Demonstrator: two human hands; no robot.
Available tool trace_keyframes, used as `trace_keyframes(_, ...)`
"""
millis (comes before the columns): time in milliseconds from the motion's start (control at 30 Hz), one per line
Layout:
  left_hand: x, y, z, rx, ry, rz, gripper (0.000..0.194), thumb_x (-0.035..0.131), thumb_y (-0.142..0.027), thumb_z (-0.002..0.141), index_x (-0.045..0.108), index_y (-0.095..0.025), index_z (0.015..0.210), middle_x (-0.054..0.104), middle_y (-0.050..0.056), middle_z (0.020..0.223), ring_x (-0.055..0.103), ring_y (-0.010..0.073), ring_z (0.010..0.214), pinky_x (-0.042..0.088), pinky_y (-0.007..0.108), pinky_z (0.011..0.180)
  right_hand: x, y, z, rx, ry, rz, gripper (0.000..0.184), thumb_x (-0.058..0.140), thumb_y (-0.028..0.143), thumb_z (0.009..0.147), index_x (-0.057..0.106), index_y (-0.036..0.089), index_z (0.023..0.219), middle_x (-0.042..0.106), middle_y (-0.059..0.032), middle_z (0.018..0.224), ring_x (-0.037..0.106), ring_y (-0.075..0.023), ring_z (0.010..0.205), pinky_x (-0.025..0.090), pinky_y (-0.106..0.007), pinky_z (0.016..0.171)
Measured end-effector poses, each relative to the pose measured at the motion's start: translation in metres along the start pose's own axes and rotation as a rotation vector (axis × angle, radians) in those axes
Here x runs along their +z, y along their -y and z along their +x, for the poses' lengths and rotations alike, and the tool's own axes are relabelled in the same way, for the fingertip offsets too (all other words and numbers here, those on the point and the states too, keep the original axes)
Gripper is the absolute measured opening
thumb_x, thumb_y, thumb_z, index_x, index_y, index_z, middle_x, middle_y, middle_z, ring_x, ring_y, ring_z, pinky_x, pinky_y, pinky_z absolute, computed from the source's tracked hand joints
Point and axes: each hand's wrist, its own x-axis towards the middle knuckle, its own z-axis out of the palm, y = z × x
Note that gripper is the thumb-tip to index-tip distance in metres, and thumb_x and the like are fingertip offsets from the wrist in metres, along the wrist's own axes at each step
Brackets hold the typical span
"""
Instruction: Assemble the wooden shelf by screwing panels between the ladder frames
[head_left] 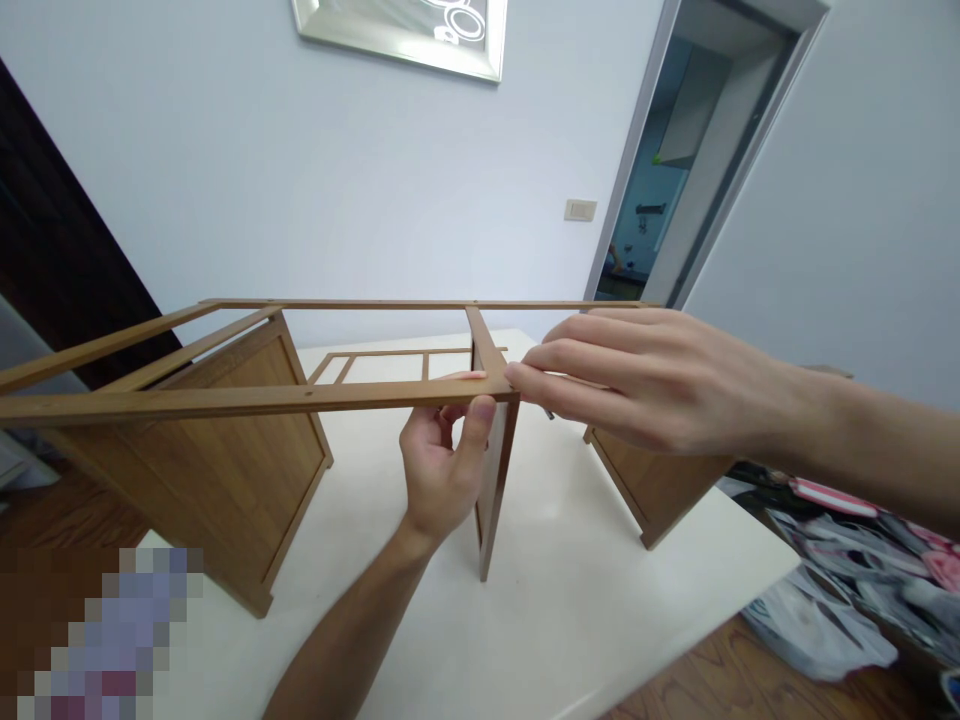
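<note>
A brown wooden frame [187,401] with long rails and upright panels stands on a white table. My left hand [442,465] is closed around the near rail, thumb on its front face and fingers behind, beside the joint with the middle panel [495,490]. From the right, my right hand [630,375] reaches over that joint, its fingers bent together and the fingertips at the rail's corner. Its thumb is hidden, and what it pinches does not show. A small dark tip [550,412] peeks out below its fingers. The left panel [217,470] and right panel [645,485] slant outward.
The white tabletop [600,610] extends under the frame. A flat wooden lattice piece [386,353] is behind it. Bags and clothes [832,620] lie on the floor at right. A wall with a picture frame [401,45] and switch [580,210] rises behind, beside a doorway [667,150].
</note>
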Motion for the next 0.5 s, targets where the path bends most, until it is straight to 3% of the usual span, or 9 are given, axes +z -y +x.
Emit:
trace_keyframes(167, -0.001, -0.001, 0.000, -0.019, 0.008, 0.001, 0.034, 0.073, -0.050, 0.092, 0.072, -0.019, 0.105, 0.070, 0.002, 0.085, 0.061, 0.0101, 0.068, 0.052, 0.022, 0.063, 0.008, -0.002, -0.004, -0.001, -0.032, 0.000, 0.044, 0.022, 0.029, 0.113, 0.065, 0.024, 0.122, 0.073, -0.0047, 0.092, 0.068, -0.0189, 0.093, 0.058, -0.036, 0.081)
trace_keyframes(333, 0.000, -0.001, 0.001, -0.026, 0.010, -0.007, 0.035, 0.073, -0.050, 0.091, 0.071, -0.018, 0.104, 0.067, 0.000, 0.078, 0.057, 0.0083, 0.061, 0.048, 0.020, 0.056, 0.006, 0.000, 0.003, 0.009, -0.087, -0.002, 0.040, 0.027, 0.032, 0.112, 0.067, 0.026, 0.112, 0.071, -0.0044, 0.086, 0.067, -0.0187, 0.083, 0.057, -0.036, 0.073)
trace_keyframes(500, 0.001, -0.002, 0.000, -0.016, 0.005, -0.014, 0.034, 0.072, -0.049, 0.092, 0.069, -0.019, 0.106, 0.062, -0.003, 0.071, 0.053, 0.0067, 0.055, 0.045, 0.019, 0.051, -0.002, -0.009, 0.003, 0.097, -0.202, -0.179, 0.037, 0.035, 0.035, 0.111, 0.070, 0.024, 0.102, 0.069, -0.0026, 0.082, 0.063, -0.0163, 0.077, 0.053, -0.034, 0.066)
